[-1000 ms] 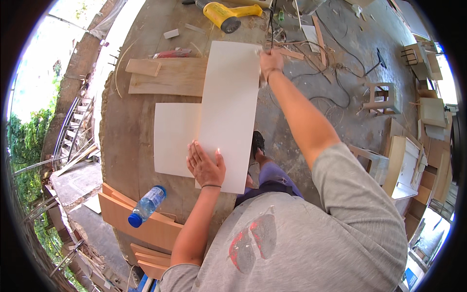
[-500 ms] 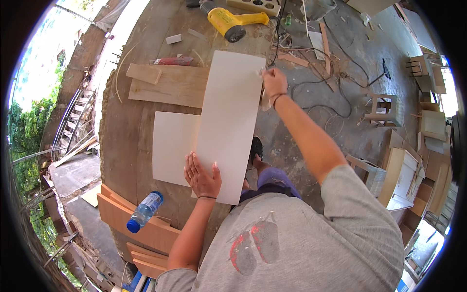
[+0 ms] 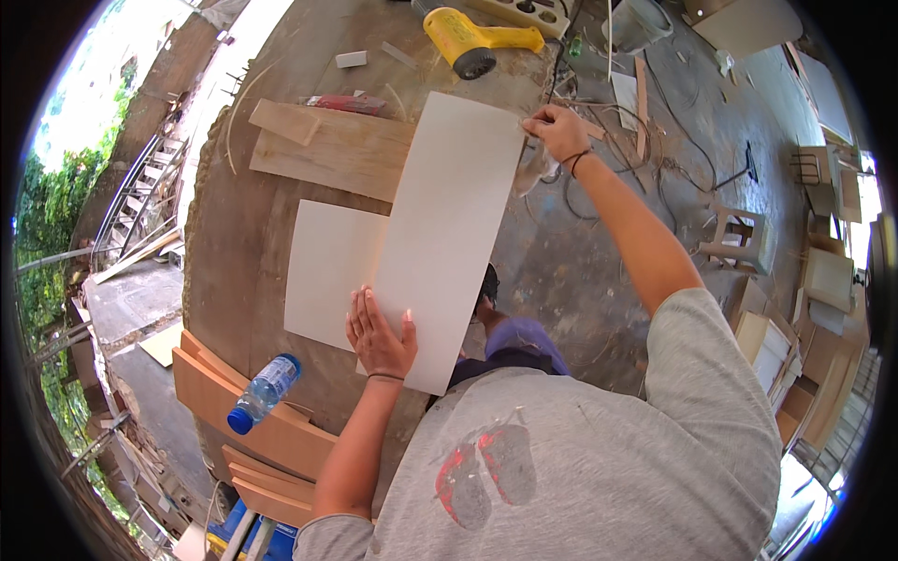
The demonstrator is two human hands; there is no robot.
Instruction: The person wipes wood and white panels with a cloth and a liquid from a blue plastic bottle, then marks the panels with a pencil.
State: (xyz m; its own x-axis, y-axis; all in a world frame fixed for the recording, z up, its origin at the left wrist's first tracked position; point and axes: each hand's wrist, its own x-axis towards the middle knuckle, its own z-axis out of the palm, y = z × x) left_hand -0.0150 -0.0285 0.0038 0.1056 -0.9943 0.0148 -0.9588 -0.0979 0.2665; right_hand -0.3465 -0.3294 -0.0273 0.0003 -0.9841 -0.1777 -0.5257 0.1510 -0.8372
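Observation:
A long white board lies slanted across the worktable, over the edge of a shorter white panel. Flat on the near part of the long board rests my left hand, its fingers stretched out and thumb apart. My right hand is closed in a pinch at the board's far right corner. A thin, whitish, see-through film hangs below those fingers along the board's right edge, seemingly held by them; its exact kind is unclear.
Beyond the boards lie a wooden plank, a red-handled tool and a yellow heat gun. A water bottle lies on orange-brown boards at the near left. Cables and a stool are on the floor to the right.
My right hand has moved slightly right, away from the long board's corner, and more of the film shows. My left hand stays flat on the board. The whole view has shifted a little.

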